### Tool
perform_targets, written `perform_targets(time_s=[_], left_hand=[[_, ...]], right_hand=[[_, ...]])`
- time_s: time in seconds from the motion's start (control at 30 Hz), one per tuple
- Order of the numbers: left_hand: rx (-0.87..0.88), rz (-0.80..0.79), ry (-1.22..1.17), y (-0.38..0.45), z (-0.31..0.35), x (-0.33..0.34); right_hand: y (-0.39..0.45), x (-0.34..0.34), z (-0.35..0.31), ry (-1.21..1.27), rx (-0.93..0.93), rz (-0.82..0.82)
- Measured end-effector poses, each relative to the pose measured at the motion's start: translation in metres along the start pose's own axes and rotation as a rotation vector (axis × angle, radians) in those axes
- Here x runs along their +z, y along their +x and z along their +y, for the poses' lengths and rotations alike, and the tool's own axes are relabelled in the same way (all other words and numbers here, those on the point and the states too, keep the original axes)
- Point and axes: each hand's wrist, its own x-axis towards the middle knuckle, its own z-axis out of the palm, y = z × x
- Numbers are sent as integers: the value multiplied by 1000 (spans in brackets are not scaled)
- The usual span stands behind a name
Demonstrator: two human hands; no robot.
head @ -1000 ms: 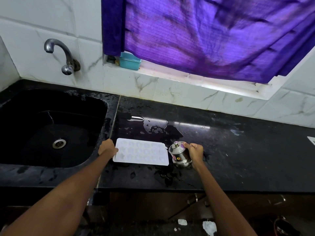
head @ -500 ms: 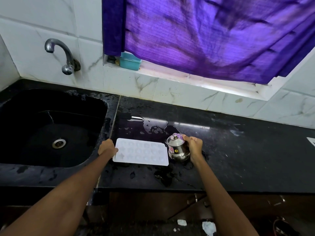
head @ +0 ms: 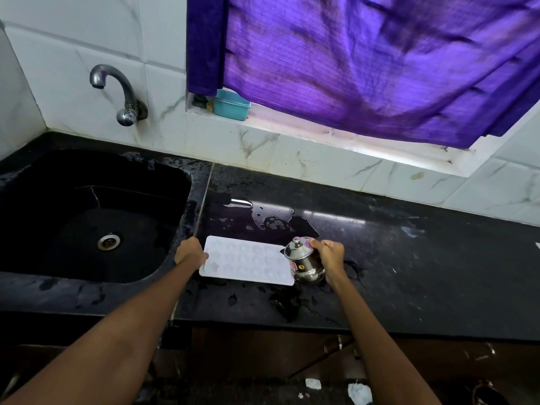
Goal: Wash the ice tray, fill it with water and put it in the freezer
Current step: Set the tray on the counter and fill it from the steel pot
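Note:
A white ice tray (head: 248,261) with several small moulded cavities lies flat on the wet black counter (head: 409,276), just right of the sink. My left hand (head: 190,253) holds the tray's left edge. A small steel pot (head: 304,260) with a knobbed lid stands upright at the tray's right end, and my right hand (head: 328,255) grips its right side.
The black sink (head: 87,217) with its drain lies to the left under a wall tap (head: 117,89). A teal box (head: 231,105) sits on the window ledge beneath a purple curtain (head: 365,59). Water puddles lie on the counter behind and in front of the tray.
The steel pot went from tilted towards the tray to upright beside its right end. My left hand kept holding the tray's left edge.

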Motion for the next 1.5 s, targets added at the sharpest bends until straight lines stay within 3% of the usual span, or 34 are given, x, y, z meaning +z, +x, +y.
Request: perform_targets(time_s=[0.73, 1.1, 1.5], left_hand=[[-7, 6, 33, -2, 2, 0], [-5, -8, 6, 0, 0, -1], [-25, 6, -42, 2, -3, 1]], right_hand=[[-5, -2, -1, -25, -31, 11], [-3, 5, -26, 139, -1, 14], [-7, 24, -21, -54, -39, -91]])
